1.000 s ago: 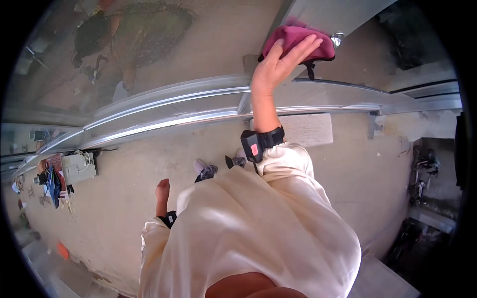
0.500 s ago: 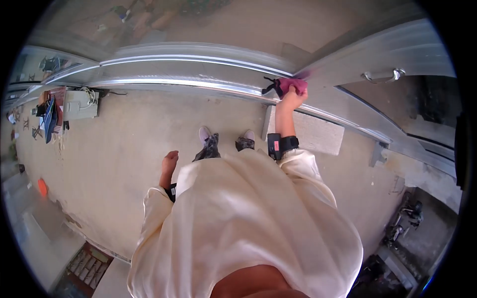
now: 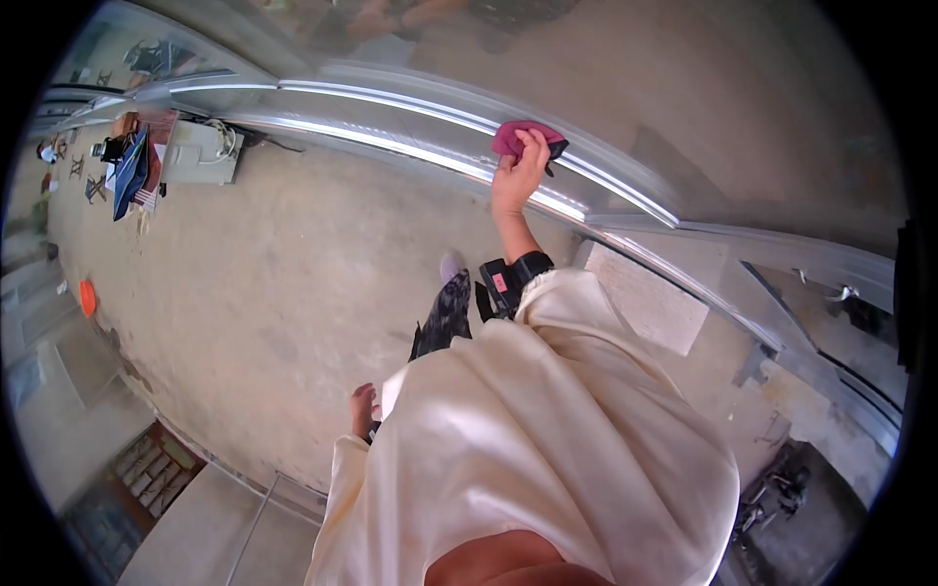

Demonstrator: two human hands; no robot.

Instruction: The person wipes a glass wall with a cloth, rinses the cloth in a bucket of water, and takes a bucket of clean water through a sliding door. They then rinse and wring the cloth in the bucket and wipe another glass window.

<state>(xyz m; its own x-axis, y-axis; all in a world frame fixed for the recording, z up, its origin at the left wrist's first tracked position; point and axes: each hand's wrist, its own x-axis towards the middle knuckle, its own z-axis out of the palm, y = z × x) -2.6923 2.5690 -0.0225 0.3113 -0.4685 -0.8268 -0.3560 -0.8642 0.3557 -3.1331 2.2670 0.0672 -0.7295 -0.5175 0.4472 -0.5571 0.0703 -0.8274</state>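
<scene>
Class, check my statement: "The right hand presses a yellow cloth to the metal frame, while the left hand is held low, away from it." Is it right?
Not quite: the head view shows that the cloth is pink. The right hand does press it to the metal frame, with the left hand low and away.
</scene>
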